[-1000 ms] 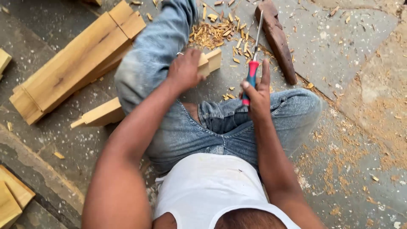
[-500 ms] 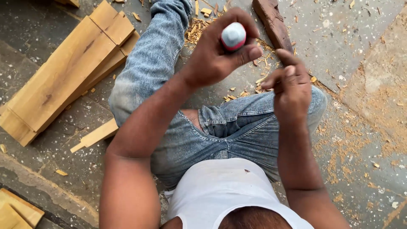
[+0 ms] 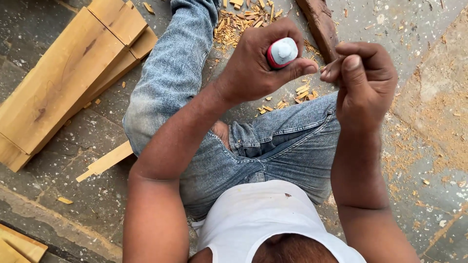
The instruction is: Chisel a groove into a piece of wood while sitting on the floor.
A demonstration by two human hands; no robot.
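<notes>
The stone floor (image 3: pixel 429 160) carries everything in view and is dusted with sawdust toward 3 o'clock. A stack of pale wooden planks (image 3: pixel 63 83) lies at 10 o'clock; judged by thickness and grain, they are stiff and moderately heavy, best lifted by the long edges. A dark, rough wooden block (image 3: pixel 319 22) lies at 1 o'clock, just beyond the hands. A thin wooden strip (image 3: pixel 105 161) lies at 8 o'clock beside the person's denim-clad left leg; it looks light and liable to snap if levered. Loose wood chips (image 3: pixel 234 27) are scattered at 12 o'clock. The left hand (image 3: pixel 258 65) is wrapped closed around a tool handle (image 3: pixel 282 52), held above the lap at 12 o'clock, with only the grey-white rounded end cap and a red collar showing past the fingers. The handle appears to be hard moulded plastic: rigid, light, smooth at the cap, so the secure hold is a full fist around the barrel, as shown. The working end is hidden under the hand. The right hand (image 3: pixel 363 80) is curled closed at 1 o'clock, fingertips pinched near the left thumb; whether it grips a small item cannot be told. No packages, labels or signs are visible anywhere in this view; no markings can be made out on the tool cap.
</notes>
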